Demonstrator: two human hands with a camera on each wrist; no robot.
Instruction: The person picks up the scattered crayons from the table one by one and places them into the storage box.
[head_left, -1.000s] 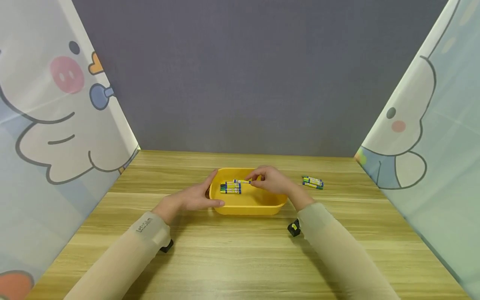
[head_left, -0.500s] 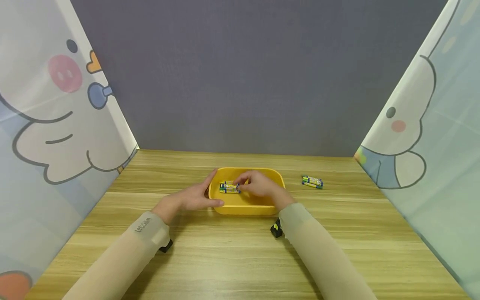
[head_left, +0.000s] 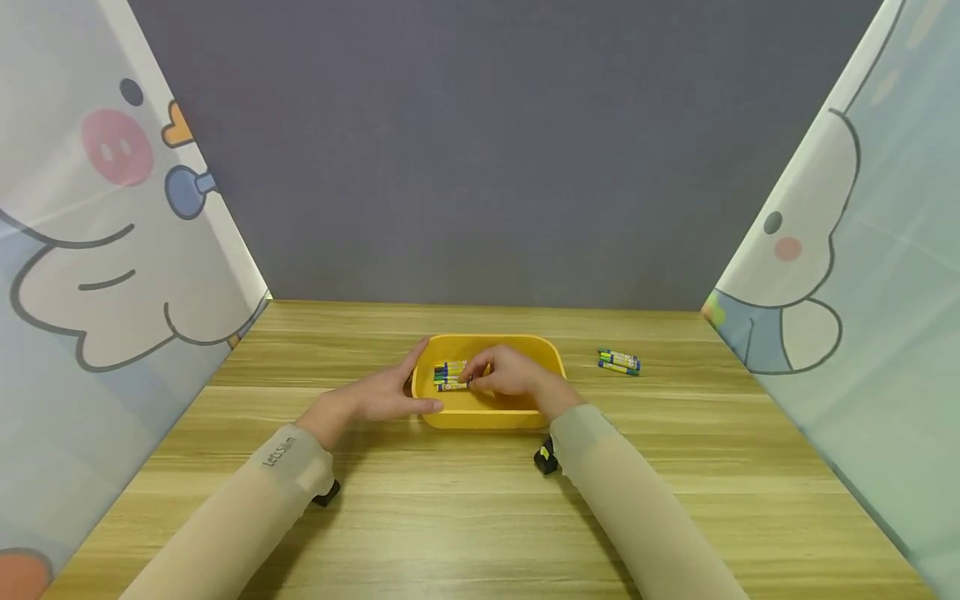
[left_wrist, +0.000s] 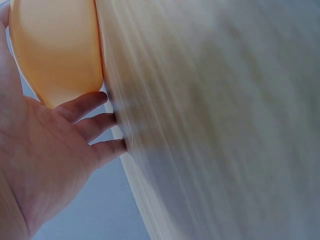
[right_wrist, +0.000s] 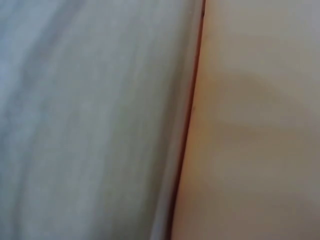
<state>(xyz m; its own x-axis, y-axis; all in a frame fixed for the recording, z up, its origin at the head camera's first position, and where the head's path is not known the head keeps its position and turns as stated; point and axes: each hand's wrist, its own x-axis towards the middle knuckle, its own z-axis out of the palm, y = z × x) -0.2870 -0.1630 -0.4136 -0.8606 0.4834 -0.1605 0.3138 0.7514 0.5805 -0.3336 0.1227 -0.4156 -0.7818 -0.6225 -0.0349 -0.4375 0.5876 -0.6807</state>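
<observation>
My left hand (head_left: 390, 393) rests against the left end of a yellow plastic tray (head_left: 495, 421), its thumb along the front rim. In the left wrist view, the fingers of that hand (left_wrist: 55, 145) are spread and fairly straight beside the orange-looking tray wall (left_wrist: 60, 50). Inside the tray, my right hand (head_left: 508, 372) pinches the right end of a crayon (head_left: 452, 387) low over the tray floor. Several crayons (head_left: 448, 372) with yellow-and-blue wrappers lie side by side just behind it. The right wrist view shows only the blurred tray side (right_wrist: 245, 125), with no fingers.
A small group of crayons (head_left: 619, 362) lies on the wooden table (head_left: 435, 517), right of the tray. A dark grey panel (head_left: 480, 167) stands at the back. Cartoon-printed sheets hang on the left (head_left: 67, 333) and right (head_left: 847, 417).
My right hand has moved left and down into the tray with its crayon, which now lies in front of the others. My left hand has stayed at the tray's left end.
</observation>
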